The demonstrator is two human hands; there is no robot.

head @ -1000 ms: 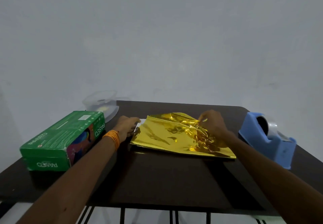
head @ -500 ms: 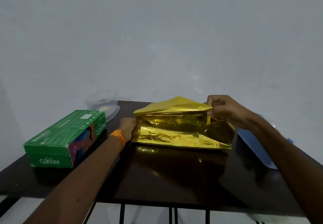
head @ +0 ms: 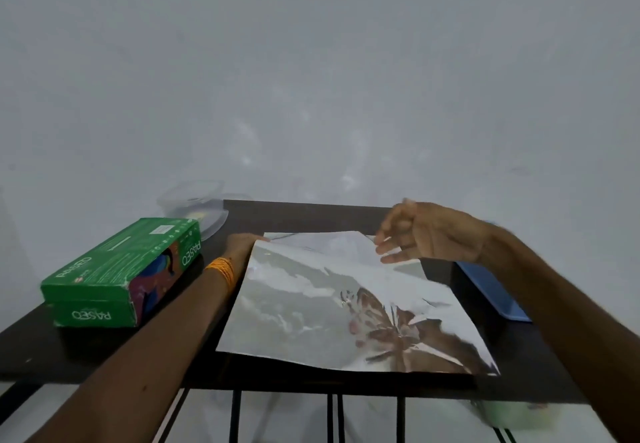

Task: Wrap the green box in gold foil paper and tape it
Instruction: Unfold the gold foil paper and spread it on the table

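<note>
1. My left hand rests at the upper-left corner of the foil; fingers hidden, so I cannot tell its grip.
2. My right hand hovers centre-right, fingers loose, holding nothing.
3. The box sits at left, apart from the foil.

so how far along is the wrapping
Done: the foil sheet lies spread on the table, silver side up. In hand: the left hand is at its far-left corner, the right hand by its far edge. Left: the green box sits beside the sheet, bare; placing it, folding and taping remain.
</note>
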